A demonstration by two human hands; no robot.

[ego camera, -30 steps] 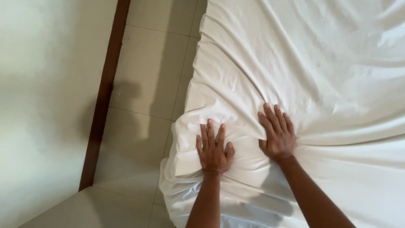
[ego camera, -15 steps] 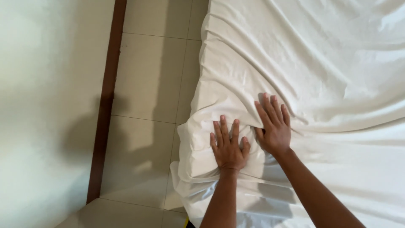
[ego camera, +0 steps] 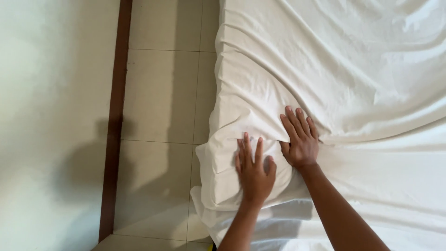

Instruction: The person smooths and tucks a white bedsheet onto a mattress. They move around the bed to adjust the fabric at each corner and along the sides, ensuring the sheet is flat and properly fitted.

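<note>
Both hands have slid a little further right along the bed's corner since a moment ago — the left hand (ego camera: 253, 173) flat on the bunched white sheet (ego camera: 353, 83), fingers spread, the right hand (ego camera: 301, 139) just beside it, fingers close together and pressed into a fold. Sheet covers the bed, its edge hanging over the tiled floor (ego camera: 160, 93) near a dark baseboard (ego camera: 116, 116).

Soft, even daylight; sharp focus; faint shadows on the floor (ego camera: 158, 153).
</note>
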